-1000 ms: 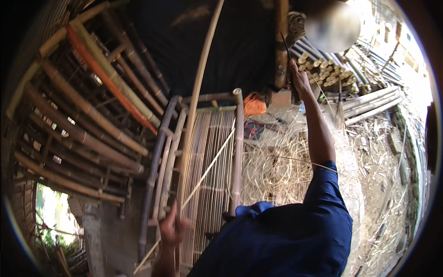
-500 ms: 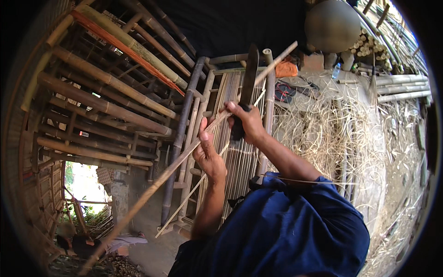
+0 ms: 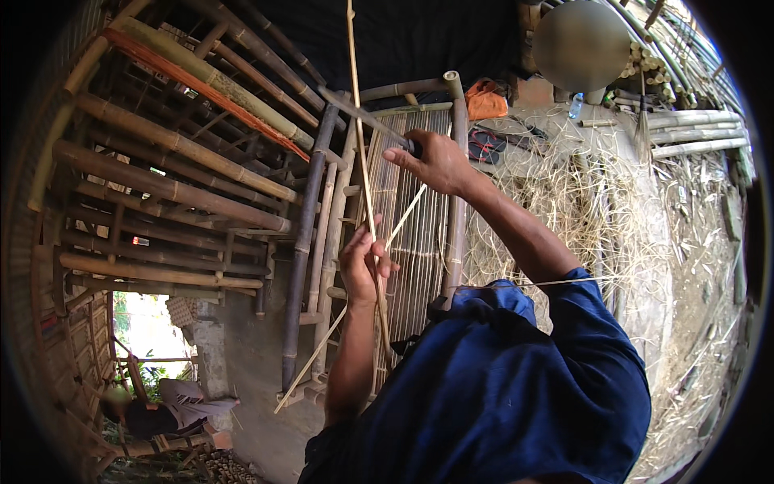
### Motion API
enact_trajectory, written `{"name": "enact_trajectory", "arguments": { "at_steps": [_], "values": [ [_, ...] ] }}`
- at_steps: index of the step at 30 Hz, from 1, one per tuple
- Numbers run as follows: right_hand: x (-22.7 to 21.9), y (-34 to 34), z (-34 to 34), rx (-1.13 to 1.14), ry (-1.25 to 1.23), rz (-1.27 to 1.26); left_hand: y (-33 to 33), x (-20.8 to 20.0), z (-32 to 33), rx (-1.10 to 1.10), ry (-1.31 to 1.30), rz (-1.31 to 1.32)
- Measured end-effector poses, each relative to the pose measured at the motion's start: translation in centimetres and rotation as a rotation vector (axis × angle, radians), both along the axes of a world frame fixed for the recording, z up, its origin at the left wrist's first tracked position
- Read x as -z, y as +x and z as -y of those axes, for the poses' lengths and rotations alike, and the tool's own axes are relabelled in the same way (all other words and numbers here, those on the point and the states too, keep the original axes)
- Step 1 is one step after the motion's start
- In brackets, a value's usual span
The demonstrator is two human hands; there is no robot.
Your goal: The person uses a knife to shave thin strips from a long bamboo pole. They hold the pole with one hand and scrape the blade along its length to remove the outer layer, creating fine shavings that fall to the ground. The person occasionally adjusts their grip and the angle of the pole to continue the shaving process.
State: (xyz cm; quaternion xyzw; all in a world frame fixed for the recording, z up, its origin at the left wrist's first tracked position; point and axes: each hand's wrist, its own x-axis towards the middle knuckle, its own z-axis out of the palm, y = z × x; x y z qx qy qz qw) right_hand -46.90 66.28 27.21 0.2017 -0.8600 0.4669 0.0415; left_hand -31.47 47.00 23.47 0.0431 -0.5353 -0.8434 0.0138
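Left hand (image 3: 367, 266) clamps the bamboo strip (image 3: 360, 145) upright, steadying it, while right hand (image 3: 435, 161) grips the knife (image 3: 367, 119) crosswise against it

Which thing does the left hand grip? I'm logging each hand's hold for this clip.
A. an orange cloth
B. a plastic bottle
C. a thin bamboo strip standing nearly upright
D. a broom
C: the left hand is closed around the thin bamboo strip, which rises nearly upright past it, while the right hand holds a knife.
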Motion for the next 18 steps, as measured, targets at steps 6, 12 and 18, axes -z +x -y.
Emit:
{"name": "enact_trajectory", "arguments": {
  "at_steps": [6,12,18],
  "values": [
    [3.1,3.3,-1.3,-0.101,0.307,0.011,-0.2,0.7,0.1,0.124,-0.047,0.219],
    [8.2,9.0,-0.1,-0.235,0.352,-0.243,-1.2,-0.1,-1.0,0.008,-0.416,0.2],
    [6.1,4.7,-1.8,-0.11,0.447,0.159,0.7,0.1,-1.6,0.09,-0.537,0.129]
  ]
}}
